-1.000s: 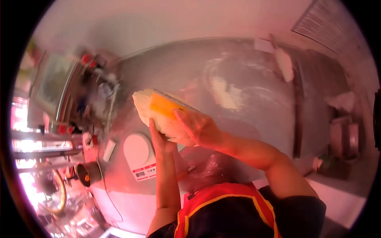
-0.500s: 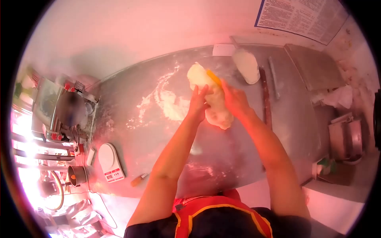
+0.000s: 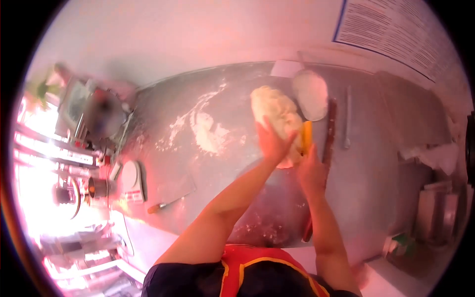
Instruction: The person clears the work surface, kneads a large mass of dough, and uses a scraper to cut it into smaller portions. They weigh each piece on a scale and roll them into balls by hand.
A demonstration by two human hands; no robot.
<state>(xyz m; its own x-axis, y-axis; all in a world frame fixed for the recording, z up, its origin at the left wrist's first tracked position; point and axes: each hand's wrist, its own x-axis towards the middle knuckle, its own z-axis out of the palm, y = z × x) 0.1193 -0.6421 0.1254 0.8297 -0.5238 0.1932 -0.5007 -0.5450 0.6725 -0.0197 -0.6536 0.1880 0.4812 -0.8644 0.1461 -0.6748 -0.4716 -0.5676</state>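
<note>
A wide grey desk [image 3: 368, 193] carries a long lump of dough [image 3: 273, 105], held up a second ago and now lying toward the far side, so the desk bears it. The left hand [image 3: 272, 143], fingers spread, rests against its near left side. The right hand [image 3: 312, 171] grips a yellow scraper [image 3: 307, 135], now at the dough's near right edge.

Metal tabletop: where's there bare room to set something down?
The larger patch on the tabletop lies right of the red-brown rod, nearer than the grey bar. A smaller one lies between the flour streak and the orange-handled tool. It's crowded around the dough: left hand, right hand, yellow scraper, white oval piece.
</note>
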